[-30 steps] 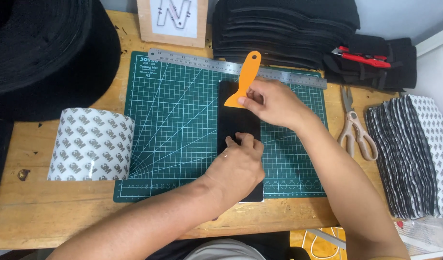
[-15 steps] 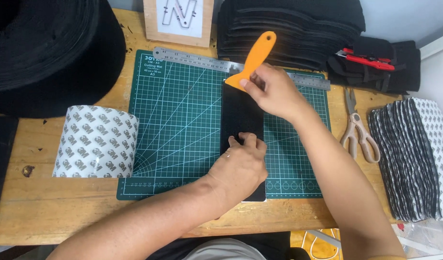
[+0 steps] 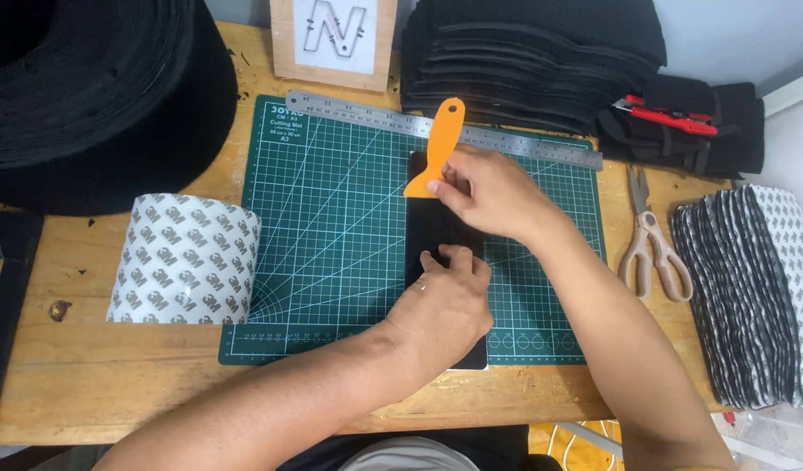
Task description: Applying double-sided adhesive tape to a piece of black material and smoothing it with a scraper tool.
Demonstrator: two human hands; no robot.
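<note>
Head view: black strip [image 3: 436, 231] lying lengthwise on green mat [image 3: 332, 235], near the mat's middle, its lower end reaching the mat's front edge. Left hand [image 3: 445, 310] pressed flat on the strip's lower half, fingers together and spread on the surface, clamped on nothing. Right hand [image 3: 489, 192] closed around orange scraper [image 3: 436, 148], thumb and fingers pinching its wide blade end, handle pointing up and away, blade edge touching the strip's upper end. Steel ruler [image 3: 445, 131] lying aslant along the mat's far edge, just behind the scraper handle. Roll of patterned backing paper [image 3: 185, 259] left of the mat, touching its edge. Scissors [image 3: 650, 235] right of the mat, blades shut, pointing away. Stack of black pieces [image 3: 523, 52] beyond the ruler; red cutter [image 3: 667, 115] on black cloth beside it. Stack of patterned sheets [image 3: 755, 296] at far right. Big black roll [image 3: 88, 96] at upper left. Framed letter card [image 3: 334, 39] at the bench's back edge
</note>
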